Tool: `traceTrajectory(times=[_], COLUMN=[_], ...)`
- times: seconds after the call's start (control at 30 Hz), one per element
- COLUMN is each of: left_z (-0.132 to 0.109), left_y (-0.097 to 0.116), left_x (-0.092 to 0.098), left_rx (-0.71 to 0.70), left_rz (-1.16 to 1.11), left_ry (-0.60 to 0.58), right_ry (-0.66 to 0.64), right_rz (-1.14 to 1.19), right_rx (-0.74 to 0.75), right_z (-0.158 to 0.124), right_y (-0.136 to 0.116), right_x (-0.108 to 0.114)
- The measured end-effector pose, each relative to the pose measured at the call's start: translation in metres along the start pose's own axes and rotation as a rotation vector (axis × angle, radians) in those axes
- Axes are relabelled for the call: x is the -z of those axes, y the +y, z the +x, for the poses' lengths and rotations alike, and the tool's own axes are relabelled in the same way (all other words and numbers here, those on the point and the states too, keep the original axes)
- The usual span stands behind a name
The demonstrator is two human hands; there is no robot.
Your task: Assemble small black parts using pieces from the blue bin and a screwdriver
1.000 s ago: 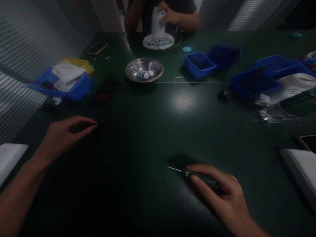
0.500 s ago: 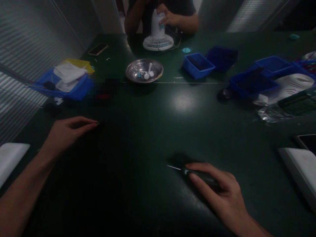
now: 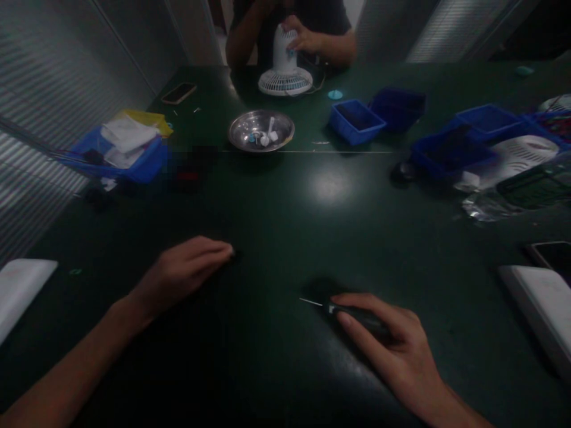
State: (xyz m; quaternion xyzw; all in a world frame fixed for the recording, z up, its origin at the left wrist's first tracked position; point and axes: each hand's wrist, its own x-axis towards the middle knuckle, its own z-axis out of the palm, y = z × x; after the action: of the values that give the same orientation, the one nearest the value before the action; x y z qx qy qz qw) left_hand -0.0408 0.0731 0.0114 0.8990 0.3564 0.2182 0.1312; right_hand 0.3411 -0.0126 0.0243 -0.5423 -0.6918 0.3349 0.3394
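My right hand [image 3: 392,345] is wrapped round the dark handle of a screwdriver [image 3: 328,306], low over the green table [image 3: 276,226]. Its thin metal shaft points left. To the left, my left hand [image 3: 187,267] has its thumb and fingers pressed together in a pinch. Something tiny and pale shows at those fingertips, too small and dim to name. Between the two hands lies a stretch of table.
A metal bowl [image 3: 261,131] with small white and blue parts stands ahead. Blue bins [image 3: 357,122] are to its right; a blue basket [image 3: 143,157] with white cloth-like items is left. Across the table, a person handles a white fan [image 3: 285,65]. Phones lie at far left [image 3: 179,93] and right.
My left hand has moved right and nearer to me, still pinched. My right hand keeps the screwdriver in nearly the same place.
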Motion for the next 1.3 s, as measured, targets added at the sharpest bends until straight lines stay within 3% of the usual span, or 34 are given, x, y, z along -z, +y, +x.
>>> traceTrajectory(times=[0.1,0.17,0.23,0.37,0.67,1.03,1.3], left_z=[0.016,0.024,0.027,0.026,0.023,0.024,0.024], left_y=[0.047,0.069,0.076,0.069,0.067,0.070,0.072], left_x=[-0.033,-0.045,-0.049,-0.045,-0.041,-0.042,-0.041], left_rx=[-0.195,-0.179,-0.115,-0.004,0.091,0.055,0.052], left_rz=[-0.176,-0.294,-0.380,-0.494,-0.556,-0.530,-0.500], left_ry=[0.000,-0.017,-0.042,-0.075,-0.215,-0.282,-0.247], right_ry=[-0.034,-0.062,-0.093,-0.138,-0.132,-0.161,-0.050], right_rz=[-0.007,-0.013,-0.016,-0.014,-0.032,-0.088,-0.038], right_rx=[0.021,0.043,0.060,0.079,0.127,0.235,0.156], right_z=[0.000,0.000,0.000,0.000,-0.002,-0.001,-0.001], right_y=[0.000,-0.001,-0.002,-0.003,0.001,-0.003,-0.002], right_x=[-0.002,-0.004,-0.005,-0.006,-0.006,-0.007,-0.007])
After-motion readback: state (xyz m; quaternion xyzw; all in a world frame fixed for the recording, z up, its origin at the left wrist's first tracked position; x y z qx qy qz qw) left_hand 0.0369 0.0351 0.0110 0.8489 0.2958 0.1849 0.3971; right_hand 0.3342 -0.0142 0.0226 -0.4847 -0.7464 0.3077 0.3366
